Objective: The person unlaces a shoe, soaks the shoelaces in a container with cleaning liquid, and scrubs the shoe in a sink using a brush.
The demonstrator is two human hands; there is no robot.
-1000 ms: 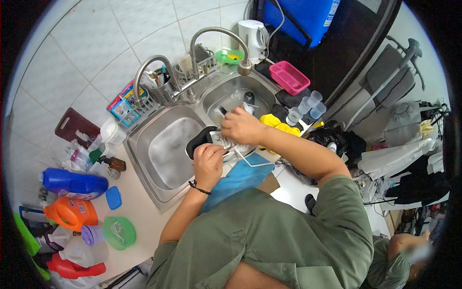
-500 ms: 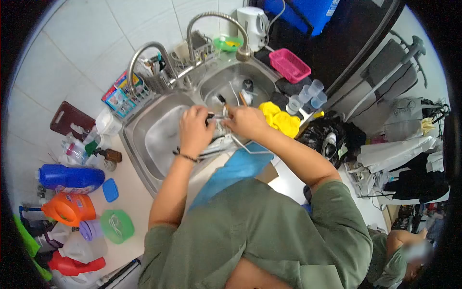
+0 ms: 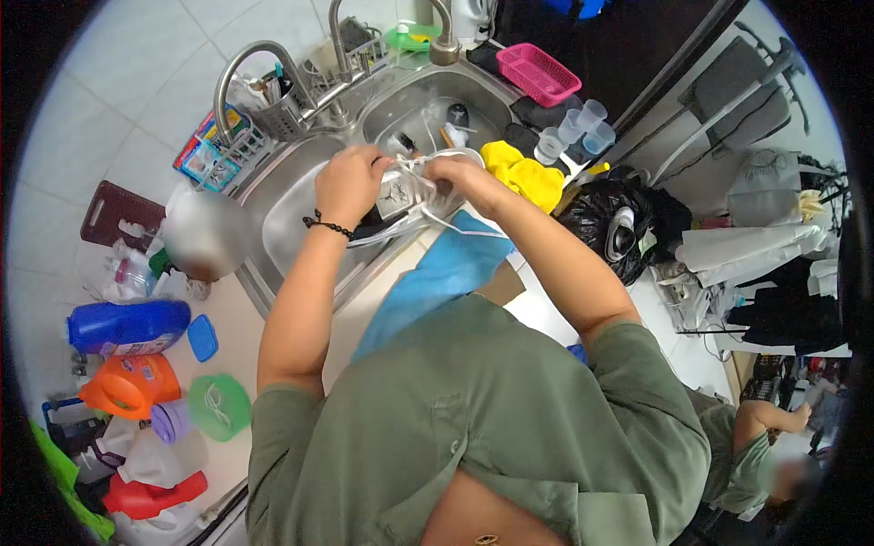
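Shifted farther out over the double sink (image 3: pixel 296 205) than a second earlier, a person's left hand (image 3: pixel 350 182) pinches a white lace (image 3: pixel 410 163) between thumb and fingertips. The right hand (image 3: pixel 462 182), fingers bent inward, meets the lace opposite; whether it grips the strand cannot be told. Below both hands, a white shoe (image 3: pixel 397 195) with dark lining sits over the sink's front rim, partly covered by the left hand. A loose lace end trails past the rim, above a blue cloth (image 3: pixel 423 273) in front of the sink. Two brushes (image 3: pixel 452 136) lie in the sink's right basin. Right of the sink are a yellow cloth (image 3: pixel 523 177) and clear cups (image 3: pixel 572 127); left of it, a blue bottle (image 3: pixel 127 328).
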